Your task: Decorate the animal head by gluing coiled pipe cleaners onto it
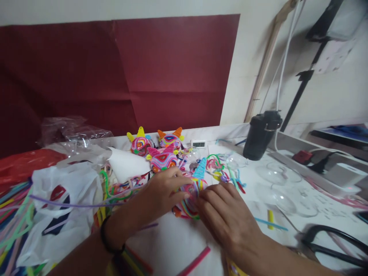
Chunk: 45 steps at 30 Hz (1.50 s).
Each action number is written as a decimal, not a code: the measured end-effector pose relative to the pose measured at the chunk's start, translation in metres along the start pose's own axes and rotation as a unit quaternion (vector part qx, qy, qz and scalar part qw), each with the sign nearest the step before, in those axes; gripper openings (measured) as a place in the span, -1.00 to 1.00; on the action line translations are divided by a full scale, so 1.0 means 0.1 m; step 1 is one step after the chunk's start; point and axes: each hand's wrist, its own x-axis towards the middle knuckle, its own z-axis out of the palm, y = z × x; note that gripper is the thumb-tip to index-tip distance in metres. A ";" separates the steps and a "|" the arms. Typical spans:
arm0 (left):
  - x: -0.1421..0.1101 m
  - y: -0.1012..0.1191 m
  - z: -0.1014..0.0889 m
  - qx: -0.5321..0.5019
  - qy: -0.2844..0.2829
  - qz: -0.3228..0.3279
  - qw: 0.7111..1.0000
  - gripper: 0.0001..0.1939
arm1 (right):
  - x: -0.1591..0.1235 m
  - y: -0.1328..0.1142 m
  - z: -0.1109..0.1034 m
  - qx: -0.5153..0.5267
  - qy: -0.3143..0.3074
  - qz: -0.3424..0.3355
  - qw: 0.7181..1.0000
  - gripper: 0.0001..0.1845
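Observation:
Between my two hands is a round craft piece (185,209) covered in curved stripes of fuzzy pipe cleaner, with a blue horn (200,168) sticking up from its top. My left hand (163,188) reaches over it from the left, thumb and fingers bent against its surface. On the other side, my right hand (225,214) has its fingers curled round the piece's edge, which hides part of it. Just behind stand similar finished-looking pieces with pointed horns: a pink one (163,159), a yellow-horned one (140,143) and an orange-horned one (170,140).
Bundled pipe cleaners (14,214) and a white plastic bag (69,191) lie on the left. Scissors with black handles (333,234) are at the right front. Clear plastic domes (277,197), a black bottle (261,134) and a small digital display (198,144) stand farther back.

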 end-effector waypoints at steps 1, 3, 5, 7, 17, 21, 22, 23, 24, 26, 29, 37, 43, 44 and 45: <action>0.01 -0.02 -0.01 -0.004 -0.007 0.009 1.000 -0.78 | 0.00 0.00 0.01 -0.001 0.000 -0.003 1.000 -0.59; 0.03 -0.08 -0.03 -0.015 -0.022 0.026 0.999 -0.76 | -0.01 -0.01 0.02 0.003 0.000 -0.007 1.000 -0.59; 0.04 -0.13 -0.05 -0.015 -0.030 0.042 0.999 -0.75 | -0.03 -0.01 0.04 0.007 0.009 -0.009 1.000 -0.58; 0.04 -0.16 -0.07 -0.008 -0.028 0.059 0.998 -0.71 | -0.04 0.00 0.05 0.013 0.012 -0.012 1.000 -0.55; 0.03 -0.13 -0.13 -0.053 -0.086 0.032 0.994 -0.59 | -0.05 -0.02 0.01 0.002 0.024 -0.036 0.999 -0.67; 0.03 -0.09 -0.11 -0.032 -0.088 0.035 0.995 -0.60 | -0.01 -0.04 -0.05 -0.015 0.033 -0.045 0.998 -0.62; 0.03 -0.07 -0.10 -0.025 -0.085 0.035 0.995 -0.60 | 0.01 -0.05 -0.07 -0.019 0.035 -0.045 0.998 -0.60; 0.04 -0.06 -0.10 -0.018 -0.084 0.034 0.996 -0.60 | 0.02 -0.06 -0.09 -0.025 0.035 -0.042 0.998 -0.59; 0.04 -0.04 -0.11 -0.012 -0.084 0.032 0.996 -0.60 | 0.03 -0.07 -0.11 -0.031 0.033 -0.038 0.998 -0.58; 0.05 -0.02 -0.11 -0.002 -0.083 0.030 0.996 -0.62 | 0.04 -0.09 -0.13 -0.045 0.033 -0.030 0.998 -0.56; 0.06 0.01 -0.13 0.008 -0.084 0.032 0.996 -0.66 | 0.03 -0.12 -0.09 -0.046 0.038 -0.019 0.998 -0.54; 0.07 0.02 -0.12 0.014 -0.083 0.042 0.996 -0.71 | 0.00 -0.14 0.07 -0.024 0.066 -0.009 0.998 -0.63; 0.06 -0.01 -0.11 0.017 -0.088 0.039 0.995 -0.78 | 0.00 -0.15 0.07 -0.034 0.066 0.030 0.997 -0.69; 0.05 0.00 -0.12 0.018 -0.086 0.036 0.995 -0.78 | -0.01 -0.15 0.08 -0.036 0.057 0.035 0.997 -0.70; 0.05 0.01 -0.12 0.021 -0.083 0.033 0.996 -0.77 | -0.02 -0.15 0.08 -0.035 0.052 0.040 0.997 -0.70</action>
